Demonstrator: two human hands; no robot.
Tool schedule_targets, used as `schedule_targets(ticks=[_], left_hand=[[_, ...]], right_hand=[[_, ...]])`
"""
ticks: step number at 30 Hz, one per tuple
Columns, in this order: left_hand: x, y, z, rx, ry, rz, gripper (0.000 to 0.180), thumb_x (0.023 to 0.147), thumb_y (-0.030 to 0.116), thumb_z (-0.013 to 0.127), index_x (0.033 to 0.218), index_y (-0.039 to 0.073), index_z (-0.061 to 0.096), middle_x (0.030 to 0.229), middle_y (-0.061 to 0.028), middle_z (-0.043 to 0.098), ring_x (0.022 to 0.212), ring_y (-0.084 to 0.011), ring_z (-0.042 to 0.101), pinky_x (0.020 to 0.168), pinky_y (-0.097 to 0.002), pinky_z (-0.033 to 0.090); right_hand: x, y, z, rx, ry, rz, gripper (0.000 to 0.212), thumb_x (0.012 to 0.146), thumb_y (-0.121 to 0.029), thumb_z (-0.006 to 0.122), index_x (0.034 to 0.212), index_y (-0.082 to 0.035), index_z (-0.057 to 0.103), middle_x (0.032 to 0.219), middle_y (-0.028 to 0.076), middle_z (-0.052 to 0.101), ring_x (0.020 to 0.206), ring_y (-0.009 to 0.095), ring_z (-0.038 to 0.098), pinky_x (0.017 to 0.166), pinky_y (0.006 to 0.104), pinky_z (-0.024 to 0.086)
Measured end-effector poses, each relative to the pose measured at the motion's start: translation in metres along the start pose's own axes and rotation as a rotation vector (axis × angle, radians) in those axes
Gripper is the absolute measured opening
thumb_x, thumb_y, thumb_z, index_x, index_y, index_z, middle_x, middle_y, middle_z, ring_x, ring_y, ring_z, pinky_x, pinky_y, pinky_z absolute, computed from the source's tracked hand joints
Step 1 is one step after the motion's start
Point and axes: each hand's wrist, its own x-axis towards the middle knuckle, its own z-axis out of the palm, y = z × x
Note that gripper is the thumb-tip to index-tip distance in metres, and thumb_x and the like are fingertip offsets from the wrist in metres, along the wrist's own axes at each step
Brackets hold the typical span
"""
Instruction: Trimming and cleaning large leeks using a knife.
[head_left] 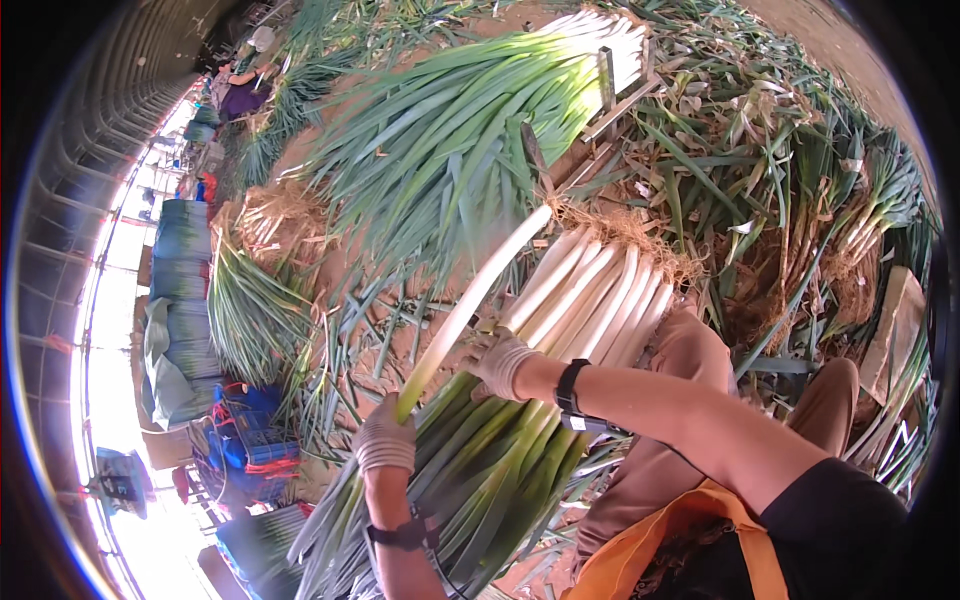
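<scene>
My left hand, in a pale knit glove, is closed around a single long green onion where its white stem turns green. The stem slants up and right to its root end, apart from the others. My right hand, gloved too, has its fingers curled beside that stem, over the edge of a pile of green onions. What those fingers grip, if anything, is hidden. The pile lies across my lap side, with its brown roots away from me and its green leaves passing under my right forearm.
A large heap of cleaned green onions rests against a wooden frame at the back. Stripped leaves cover the ground at right. Rooted bundles and blue-strapped bundles stand at left. A person sits far left.
</scene>
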Motion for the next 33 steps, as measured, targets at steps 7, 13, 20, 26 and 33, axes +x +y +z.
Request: schedule_targets(ticks=[7,13,20,26,33], left_hand=[[0.022,0.000,0.052,-0.093,-0.128,0.002,0.028,0.076,0.029,0.057,0.097,0.010,0.058,0.085,-0.0184,0.063,0.082,-0.0379,0.060,0.072,-0.0455,0.047],[0.028,0.011,0.054,0.013,-0.318,0.085,0.030,0.077,0.031,0.055,0.097,0.008,0.059,0.092,-0.0207,0.062,0.088,-0.0371,0.059,0.076,-0.0439,0.047],[0.070,0.005,0.078,0.025,-0.436,0.171,0.041,0.081,0.036,0.056,0.113,0.011,0.053,0.105,-0.0205,0.059,0.098,-0.0365,0.056,0.082,-0.0439,0.046],[0.054,0.022,0.073,0.058,-0.299,0.010,0.038,0.081,0.035,0.059,0.108,0.008,0.057,0.095,-0.0213,0.061,0.093,-0.0374,0.057,0.078,-0.0430,0.045],[0.087,-0.012,0.109,0.024,-0.409,0.214,0.039,0.081,0.041,0.056,0.098,0.005,0.059,0.092,-0.0241,0.060,0.090,-0.0391,0.057,0.077,-0.0444,0.045]], right_hand=[[-0.011,-0.003,0.012,0.042,-0.116,0.069,0.058,0.082,-0.053,0.048,0.125,-0.013,0.048,0.124,0.001,0.052,0.117,0.022,0.046,0.097,0.0402,0.030],[-0.020,0.002,0.021,0.104,0.127,0.060,0.045,0.081,-0.048,0.050,0.105,-0.012,0.062,0.113,0.003,0.059,0.115,0.021,0.047,0.103,0.0391,0.026],[-0.019,0.000,0.014,0.141,0.061,0.080,0.046,0.081,-0.048,0.051,0.108,-0.012,0.060,0.113,0.004,0.058,0.110,0.022,0.049,0.099,0.0391,0.029],[-0.023,0.005,0.015,0.168,0.039,0.082,0.046,0.080,-0.049,0.051,0.106,-0.012,0.060,0.109,0.004,0.059,0.105,0.022,0.051,0.097,0.0393,0.031],[-0.022,0.021,0.025,0.246,0.114,0.060,0.037,0.077,-0.033,0.060,0.105,-0.009,0.059,0.108,0.008,0.058,0.111,0.025,0.049,0.095,0.0367,0.036]])
